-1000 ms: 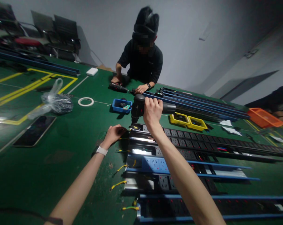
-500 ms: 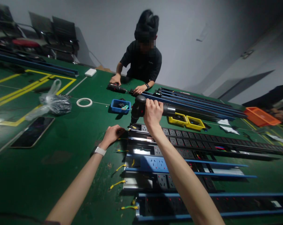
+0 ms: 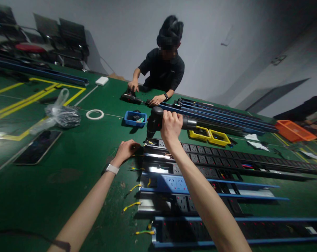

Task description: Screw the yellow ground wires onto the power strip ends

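My right hand [image 3: 172, 126] is wrapped round the handle of a black cordless drill [image 3: 155, 120]. The drill's nose points down at the left end of the farthest black power strip [image 3: 200, 148]. Beside that end, my left hand [image 3: 127, 149] has its fingers pinched together on what looks like a short yellow-green wire [image 3: 142, 145]; the fingertips partly hide it. Nearer to me lie several more strips, among them a blue-edged power strip [image 3: 226, 231], with short yellow-green wires sticking out of their left ends.
Across the green table [image 3: 90, 196] a co-worker [image 3: 163, 70] holds another drill [image 3: 132, 98] at a blue rail. Small parts fill a blue bin [image 3: 135, 119] and two yellow bins [image 3: 218, 138]. A phone [image 3: 37, 147], plastic bag [image 3: 62, 115] and tape roll [image 3: 94, 114] lie left; an orange bin [image 3: 294, 130] stands right.
My hands and the drill stay in almost the same place. The co-worker's head and body have shifted slightly right, and the hand on the other drill has changed its hold.
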`<act>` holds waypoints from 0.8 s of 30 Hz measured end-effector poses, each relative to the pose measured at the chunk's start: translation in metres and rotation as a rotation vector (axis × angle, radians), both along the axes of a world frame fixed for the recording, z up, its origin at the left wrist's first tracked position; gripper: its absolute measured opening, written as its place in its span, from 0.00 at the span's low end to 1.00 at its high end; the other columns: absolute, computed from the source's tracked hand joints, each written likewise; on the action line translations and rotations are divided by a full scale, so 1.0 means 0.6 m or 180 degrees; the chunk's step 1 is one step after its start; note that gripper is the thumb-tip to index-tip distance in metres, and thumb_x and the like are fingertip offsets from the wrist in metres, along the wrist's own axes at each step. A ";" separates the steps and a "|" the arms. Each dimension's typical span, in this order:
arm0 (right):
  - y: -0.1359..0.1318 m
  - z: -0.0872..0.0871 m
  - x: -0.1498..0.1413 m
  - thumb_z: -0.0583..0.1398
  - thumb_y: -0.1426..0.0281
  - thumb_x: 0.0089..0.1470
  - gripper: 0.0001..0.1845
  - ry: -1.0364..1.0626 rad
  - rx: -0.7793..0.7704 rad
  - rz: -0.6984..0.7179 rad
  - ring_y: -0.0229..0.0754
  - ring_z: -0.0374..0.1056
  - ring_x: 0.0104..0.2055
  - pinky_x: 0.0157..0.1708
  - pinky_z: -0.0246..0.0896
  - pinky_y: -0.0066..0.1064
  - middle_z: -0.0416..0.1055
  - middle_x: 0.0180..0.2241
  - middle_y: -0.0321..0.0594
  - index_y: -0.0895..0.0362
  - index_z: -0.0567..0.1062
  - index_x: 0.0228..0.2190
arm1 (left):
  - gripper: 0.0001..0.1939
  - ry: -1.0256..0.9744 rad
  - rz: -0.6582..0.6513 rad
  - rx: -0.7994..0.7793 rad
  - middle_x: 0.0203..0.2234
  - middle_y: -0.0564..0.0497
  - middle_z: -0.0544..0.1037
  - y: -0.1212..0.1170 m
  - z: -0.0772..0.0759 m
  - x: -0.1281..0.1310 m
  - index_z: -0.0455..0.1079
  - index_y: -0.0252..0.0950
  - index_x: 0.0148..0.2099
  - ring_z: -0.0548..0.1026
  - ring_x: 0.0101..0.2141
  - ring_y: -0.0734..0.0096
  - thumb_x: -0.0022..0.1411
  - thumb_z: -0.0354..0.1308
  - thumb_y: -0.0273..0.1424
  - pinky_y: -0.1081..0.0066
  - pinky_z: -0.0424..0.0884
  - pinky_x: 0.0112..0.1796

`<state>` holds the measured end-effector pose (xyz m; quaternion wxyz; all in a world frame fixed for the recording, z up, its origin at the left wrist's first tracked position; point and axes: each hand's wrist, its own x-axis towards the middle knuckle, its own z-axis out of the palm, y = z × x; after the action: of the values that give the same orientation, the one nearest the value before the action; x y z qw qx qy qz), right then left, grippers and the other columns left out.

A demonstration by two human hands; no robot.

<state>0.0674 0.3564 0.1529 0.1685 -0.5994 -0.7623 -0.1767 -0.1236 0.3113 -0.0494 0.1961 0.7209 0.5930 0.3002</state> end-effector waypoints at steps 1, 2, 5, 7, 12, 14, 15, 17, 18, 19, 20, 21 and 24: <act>0.001 0.000 -0.002 0.44 0.75 0.64 0.19 -0.0021 0.0019 0.0015 0.43 0.62 0.48 0.51 0.47 0.38 0.73 0.42 0.48 0.60 0.72 0.43 | 0.15 -0.0037 -0.0010 0.0009 0.39 0.51 0.79 -0.001 0.002 0.001 0.78 0.42 0.44 0.74 0.37 0.73 0.66 0.54 0.42 0.75 0.62 0.37; 0.001 0.000 -0.004 0.44 0.74 0.64 0.19 -0.0042 0.0037 0.0026 0.43 0.62 0.48 0.51 0.47 0.37 0.73 0.42 0.48 0.60 0.72 0.43 | 0.15 -0.0069 -0.0016 0.0012 0.39 0.51 0.79 -0.002 0.004 0.001 0.78 0.42 0.44 0.74 0.37 0.73 0.66 0.54 0.42 0.75 0.62 0.37; 0.002 0.000 -0.008 0.43 0.73 0.64 0.19 -0.0096 0.0056 0.0043 0.43 0.62 0.48 0.51 0.47 0.37 0.73 0.41 0.47 0.59 0.72 0.43 | 0.15 -0.0125 0.0028 0.0010 0.38 0.51 0.79 -0.004 0.005 0.001 0.78 0.42 0.43 0.74 0.37 0.73 0.65 0.55 0.43 0.75 0.63 0.37; 0.001 -0.001 -0.009 0.43 0.73 0.65 0.19 -0.0113 0.0056 0.0047 0.43 0.62 0.47 0.51 0.48 0.37 0.73 0.41 0.46 0.59 0.72 0.43 | 0.15 -0.0133 0.0047 0.0004 0.38 0.51 0.79 -0.003 0.004 0.001 0.78 0.42 0.43 0.74 0.37 0.74 0.65 0.55 0.43 0.75 0.63 0.38; -0.002 -0.003 -0.008 0.43 0.74 0.64 0.19 -0.0090 0.0090 0.0011 0.43 0.62 0.47 0.52 0.48 0.38 0.73 0.41 0.47 0.58 0.72 0.43 | 0.15 -0.0091 -0.0010 -0.0017 0.38 0.51 0.79 -0.003 0.001 0.000 0.78 0.42 0.44 0.74 0.36 0.74 0.65 0.54 0.43 0.76 0.62 0.37; -0.003 -0.003 -0.007 0.42 0.74 0.64 0.20 -0.0051 0.0092 0.0012 0.43 0.62 0.47 0.52 0.48 0.38 0.72 0.41 0.47 0.58 0.72 0.43 | 0.15 -0.0078 -0.0015 -0.0030 0.39 0.51 0.79 -0.002 0.000 0.000 0.78 0.43 0.44 0.74 0.36 0.74 0.65 0.54 0.42 0.76 0.62 0.36; -0.003 -0.004 -0.006 0.43 0.74 0.64 0.20 -0.0035 0.0090 0.0015 0.43 0.62 0.47 0.52 0.48 0.38 0.72 0.41 0.47 0.58 0.72 0.43 | 0.14 -0.0072 -0.0020 -0.0035 0.39 0.51 0.79 -0.002 -0.001 -0.001 0.78 0.43 0.44 0.74 0.36 0.74 0.65 0.54 0.42 0.75 0.62 0.36; -0.002 -0.004 -0.004 0.43 0.74 0.64 0.20 -0.0015 0.0076 0.0012 0.43 0.62 0.47 0.52 0.48 0.38 0.72 0.41 0.48 0.58 0.73 0.43 | 0.15 -0.0055 -0.0024 -0.0035 0.40 0.51 0.79 0.000 -0.003 -0.002 0.78 0.43 0.45 0.74 0.37 0.74 0.65 0.54 0.42 0.75 0.62 0.36; -0.001 -0.004 -0.002 0.43 0.74 0.64 0.19 -0.0005 0.0068 0.0008 0.42 0.62 0.47 0.52 0.48 0.37 0.72 0.41 0.48 0.59 0.73 0.43 | 0.15 -0.0037 -0.0020 -0.0032 0.40 0.51 0.79 0.001 -0.005 -0.002 0.78 0.43 0.45 0.74 0.37 0.74 0.65 0.54 0.42 0.75 0.62 0.36; 0.000 -0.004 0.001 0.43 0.74 0.64 0.19 0.0008 0.0063 0.0003 0.42 0.62 0.47 0.52 0.48 0.37 0.72 0.41 0.48 0.59 0.73 0.43 | 0.15 -0.0008 -0.0016 -0.0033 0.40 0.50 0.79 0.002 -0.005 -0.002 0.78 0.43 0.45 0.74 0.37 0.74 0.65 0.54 0.42 0.75 0.62 0.36; 0.001 -0.004 0.003 0.44 0.75 0.64 0.19 0.0025 0.0058 -0.0003 0.42 0.62 0.47 0.52 0.48 0.37 0.73 0.41 0.48 0.59 0.73 0.43 | 0.15 0.0029 -0.0011 -0.0038 0.40 0.51 0.79 0.003 -0.006 -0.002 0.78 0.43 0.45 0.74 0.37 0.74 0.65 0.54 0.42 0.75 0.62 0.36; 0.002 -0.004 0.005 0.44 0.75 0.63 0.19 0.0042 0.0053 -0.0011 0.42 0.62 0.47 0.51 0.48 0.36 0.73 0.41 0.48 0.60 0.73 0.43 | 0.15 0.0069 -0.0008 -0.0049 0.40 0.51 0.79 0.004 -0.006 -0.002 0.78 0.44 0.45 0.74 0.37 0.74 0.65 0.54 0.42 0.75 0.62 0.36; 0.004 -0.005 0.012 0.44 0.75 0.63 0.19 0.0080 0.0047 -0.0050 0.42 0.62 0.47 0.52 0.47 0.36 0.73 0.41 0.49 0.61 0.73 0.43 | 0.14 0.0165 0.0012 -0.0084 0.41 0.52 0.79 0.005 -0.006 -0.001 0.78 0.45 0.46 0.74 0.36 0.74 0.65 0.54 0.42 0.74 0.61 0.37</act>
<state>0.0746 0.3587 0.1500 0.1812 -0.6062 -0.7541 -0.1761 -0.1242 0.3143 -0.0528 0.1896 0.7247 0.6031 0.2739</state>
